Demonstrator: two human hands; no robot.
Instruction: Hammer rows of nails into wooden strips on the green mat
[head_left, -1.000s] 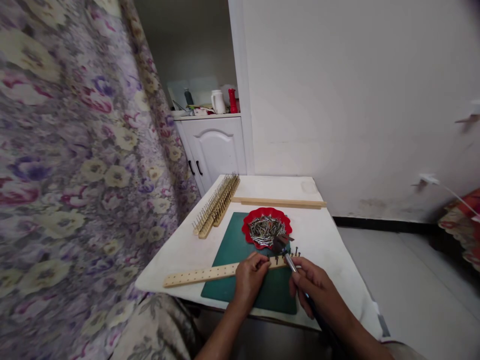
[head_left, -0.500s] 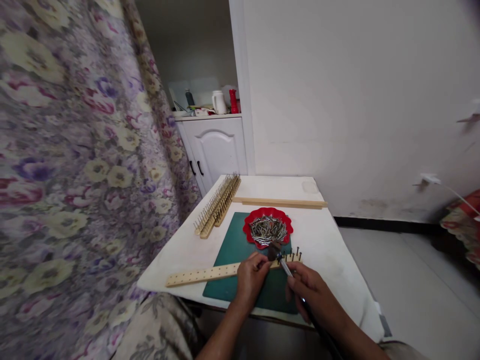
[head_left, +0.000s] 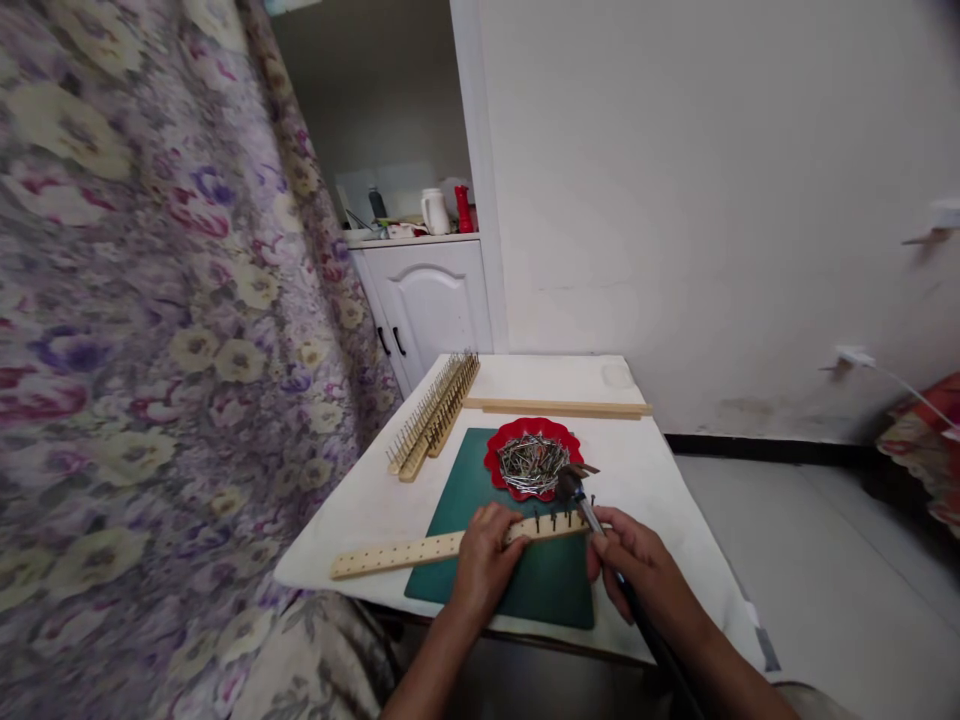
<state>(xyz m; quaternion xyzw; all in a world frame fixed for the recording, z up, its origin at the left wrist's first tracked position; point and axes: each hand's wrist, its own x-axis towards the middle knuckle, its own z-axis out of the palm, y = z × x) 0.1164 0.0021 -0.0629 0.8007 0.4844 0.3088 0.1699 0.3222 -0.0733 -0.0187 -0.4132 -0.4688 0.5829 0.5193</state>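
A pale wooden strip (head_left: 420, 551) with rows of small holes lies across the green mat (head_left: 540, 585). Several dark nails (head_left: 553, 523) stand upright in its right end. My left hand (head_left: 484, 560) grips the strip near its middle, fingers over the far side and thumb along the near edge. In my right hand (head_left: 645, 565) is a hammer (head_left: 590, 516), held by its shaft with the head raised over the nailed end. Just behind the strip sits a red scalloped dish (head_left: 491, 462) full of loose nails (head_left: 531, 465).
Strips studded with nails (head_left: 442, 415) lie at the table's left side. Two bare wooden strips (head_left: 559, 408) cross the far part of the white table (head_left: 360, 535). A floral curtain (head_left: 187, 350) hangs at left; a white cabinet (head_left: 431, 300) and wall stand behind.
The hammer head has moved right and upward, off the nails. My left hand has shifted left along the strip, its fingers now lying over it rather than pinched by the nails.
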